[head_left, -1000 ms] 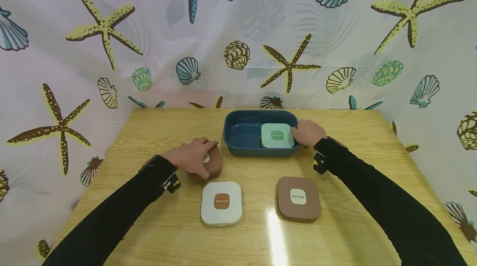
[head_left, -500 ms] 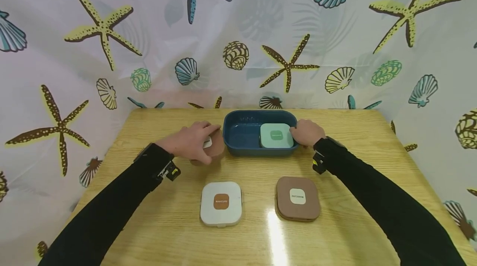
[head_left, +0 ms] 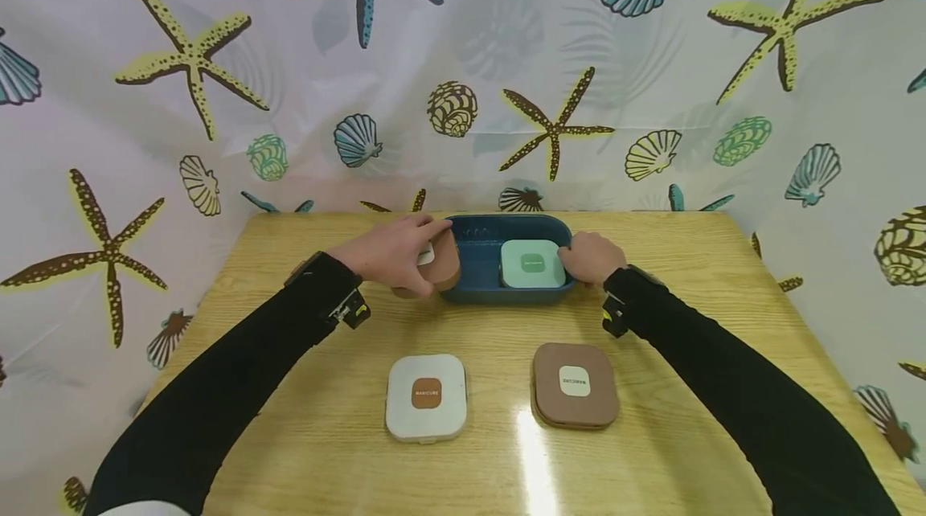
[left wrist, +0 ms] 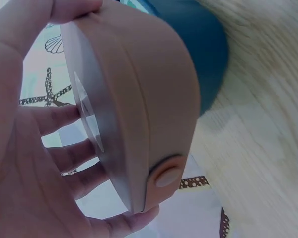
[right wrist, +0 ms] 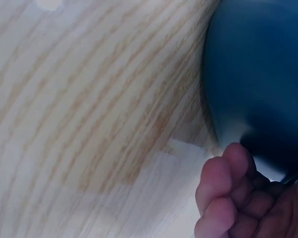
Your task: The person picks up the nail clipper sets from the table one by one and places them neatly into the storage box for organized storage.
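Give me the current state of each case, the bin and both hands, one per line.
brown case: closed, lifted and tilted at the bin's left rim, gripped by the left hand
green case: closed, lying flat inside the blue bin
white case: closed, flat on the table
second brown case: closed, flat on the table
right hand: fingers curled against the bin's right end

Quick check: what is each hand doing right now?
Left hand: holds the brown manicure case at the blue tray's left rim.
Right hand: fingers curled against the tray's right end.
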